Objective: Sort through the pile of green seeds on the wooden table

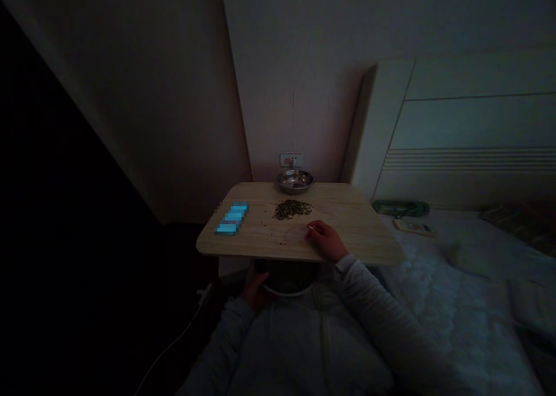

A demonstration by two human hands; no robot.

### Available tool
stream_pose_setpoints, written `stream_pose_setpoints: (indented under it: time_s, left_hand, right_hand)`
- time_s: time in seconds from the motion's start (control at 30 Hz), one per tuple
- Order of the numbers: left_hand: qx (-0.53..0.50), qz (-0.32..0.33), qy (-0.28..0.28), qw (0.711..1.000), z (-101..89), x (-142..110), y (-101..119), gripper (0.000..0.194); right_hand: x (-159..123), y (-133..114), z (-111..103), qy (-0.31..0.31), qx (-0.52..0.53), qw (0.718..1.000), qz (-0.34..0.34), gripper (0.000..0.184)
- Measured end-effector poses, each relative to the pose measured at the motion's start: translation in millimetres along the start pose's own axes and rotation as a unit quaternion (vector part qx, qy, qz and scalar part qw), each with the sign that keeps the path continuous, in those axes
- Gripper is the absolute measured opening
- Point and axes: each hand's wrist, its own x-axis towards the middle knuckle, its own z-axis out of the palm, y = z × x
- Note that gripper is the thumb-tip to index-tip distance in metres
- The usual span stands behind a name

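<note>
In the dim room my right hand (326,238) rests on the wooden table (365,234), fingers curled, fingertips beside a small pale round thing I cannot make out. A pile of dark small bits (292,209) lies just beyond it, with a few stray bits nearer the front edge. My left hand (253,288) is below the table's front edge, wrapped on the side of a dark bowl with a pale rim (286,280) held against my body. A metal bowl (295,180) stands at the table's back edge.
A glowing phone screen (232,217) lies at the table's left. A wall socket (291,160) is behind the metal bowl. A bed (469,280) with small items is on the right. A white cable (174,344) runs down at the lower left.
</note>
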Motion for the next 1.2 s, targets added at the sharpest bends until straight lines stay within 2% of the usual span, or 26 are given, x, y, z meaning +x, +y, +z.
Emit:
stream_pose_setpoints:
  time_s: [0.17, 0.4, 0.53, 0.73, 0.93, 1.2]
  left_hand:
    - [-0.019, -0.013, 0.054, 0.998, 6.9, -5, 2, 0.032]
    - [-0.012, -0.015, 0.038, 0.999, 8.0, -7, 4, 0.027]
    - [-0.001, -0.008, 0.058, 0.998, 2.0, 0, 1, 0.029]
    - [-0.011, -0.015, 0.038, 0.999, -7.5, 12, -7, 0.029]
    - [-0.023, -0.008, 0.035, 0.999, -5.9, 11, -5, 0.044]
    - [-0.013, -0.022, 0.048, 0.999, 2.8, -2, 2, 0.030]
  right_hand:
    - [-1, 1, 1, -0.017, 0.000, 1.000, 0.004, 0.024]
    - [-2, 0, 1, -0.006, -0.001, 1.000, -0.012, 0.023]
    - [-1, 2, 1, -0.023, -0.004, 0.999, -0.025, 0.023]
    - [-1, 5, 2, -0.031, 0.002, 0.999, -0.019, 0.022]
    - [-1, 3, 2, -0.034, 0.006, 0.999, -0.012, 0.024]
    - [-2, 3, 2, -0.046, 0.016, 0.999, -0.016, 0.022]
